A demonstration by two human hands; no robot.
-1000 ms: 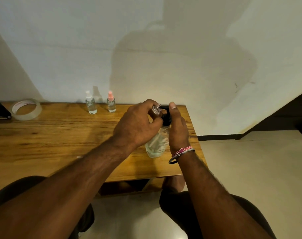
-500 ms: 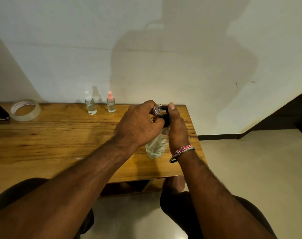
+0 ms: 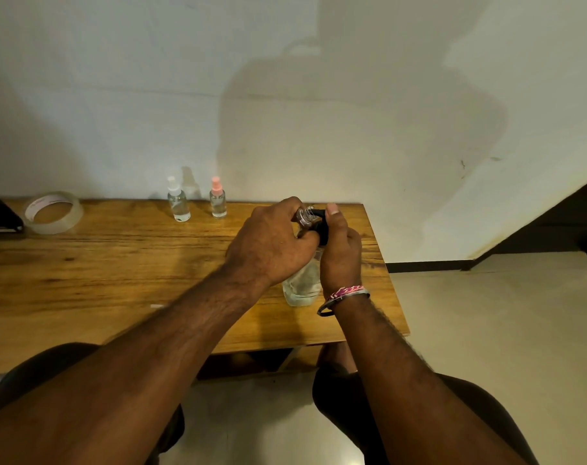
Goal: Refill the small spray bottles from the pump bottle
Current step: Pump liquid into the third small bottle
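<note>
- Far left on the wooden table [image 3: 117,263], against the wall, lies a roll of clear adhesive tape [image 3: 53,212]; it has no part in the filling.
- Right of it, well apart from both hands, stand two small clear spray bottles, the white-capped spray bottle [image 3: 178,204] and the pink-capped spray bottle [image 3: 217,203], both upright with their sprayers on.
- The left hand [image 3: 272,246] has its fingers curled round a small uncapped clear bottle [image 3: 304,216], gripping it with the threaded neck tilted up and to the right, toward the pump's outlet.
- Directly below and between the hands stands the large clear pump bottle [image 3: 302,283], upright on the table near its right edge, its long axis vertical; the lower body shows, the upper part is hidden by the hands.
- The black pump head [image 3: 322,226] sits just right of the small bottle's open mouth, touching or nearly so; I cannot tell whether the spout is actually inside the neck.
- The right hand [image 3: 340,256], with a woven band at the wrist, wraps the pump's neck with curled fingers, the thumb up beside the pump head's top.
- The next press, as I judge it, depends on that mouth staying lined up under the spout; the right thumb is nearest to press.
</note>
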